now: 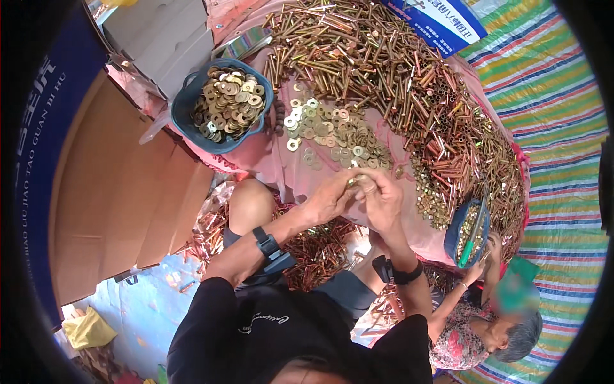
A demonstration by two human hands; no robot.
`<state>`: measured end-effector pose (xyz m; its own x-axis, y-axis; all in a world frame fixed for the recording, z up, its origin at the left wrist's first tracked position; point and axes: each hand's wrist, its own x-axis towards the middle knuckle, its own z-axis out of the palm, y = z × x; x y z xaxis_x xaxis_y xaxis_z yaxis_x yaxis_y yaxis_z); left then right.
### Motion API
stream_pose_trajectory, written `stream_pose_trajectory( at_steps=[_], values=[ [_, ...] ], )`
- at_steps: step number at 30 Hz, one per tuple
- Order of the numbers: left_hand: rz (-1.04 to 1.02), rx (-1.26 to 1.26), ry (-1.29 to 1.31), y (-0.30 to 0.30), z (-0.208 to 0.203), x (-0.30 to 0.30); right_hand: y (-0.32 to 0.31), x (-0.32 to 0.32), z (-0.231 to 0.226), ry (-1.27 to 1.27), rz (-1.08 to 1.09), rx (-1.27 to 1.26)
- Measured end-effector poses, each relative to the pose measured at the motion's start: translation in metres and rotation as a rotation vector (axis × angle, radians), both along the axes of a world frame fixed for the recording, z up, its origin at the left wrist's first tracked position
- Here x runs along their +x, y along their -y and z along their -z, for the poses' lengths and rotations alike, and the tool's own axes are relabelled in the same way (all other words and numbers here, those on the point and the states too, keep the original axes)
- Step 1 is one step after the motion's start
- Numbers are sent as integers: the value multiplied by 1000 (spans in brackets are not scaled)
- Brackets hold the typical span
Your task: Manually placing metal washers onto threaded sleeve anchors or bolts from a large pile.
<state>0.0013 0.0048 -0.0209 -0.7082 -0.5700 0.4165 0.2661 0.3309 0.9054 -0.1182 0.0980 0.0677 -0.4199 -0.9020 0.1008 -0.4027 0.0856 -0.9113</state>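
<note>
My left hand (pixel 330 197) and my right hand (pixel 383 200) meet over the near edge of the pink cloth (pixel 307 179). Both have their fingers pinched together around something small. Only a greenish metallic glint shows at the fingertips, so its kind is hidden. Just beyond my hands lies a loose spread of flat metal washers (pixel 332 131). A blue-grey bucket (pixel 181 115) heaped with more washers stands to the left of them. Behind, a large pile of brass-coloured bolts or metal sleeves (pixel 358 57) curves round to the right.
Small nuts or similar parts (pixel 432 195) lie right of my hands. Another person (pixel 476 320) reaches to a small blue bin (pixel 452 237) with a green-handled tool (pixel 467 249). Large cardboard (pixel 115 192) stands at left. More metal parts (pixel 320 256) lie below my arms.
</note>
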Motion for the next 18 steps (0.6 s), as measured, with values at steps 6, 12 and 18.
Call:
stream_pose_trajectory(
  at_steps=[6, 12, 18],
  values=[
    [15, -5, -70, 1, -4, 2, 5, 11, -15, -464, -106, -147],
    [64, 68, -66, 2, -6, 6, 4, 13, -15, -318, -93, -54],
    [79, 22, -131, 0, 7, -1, -1, 22, -5, -404, 51, -67]
  ],
)
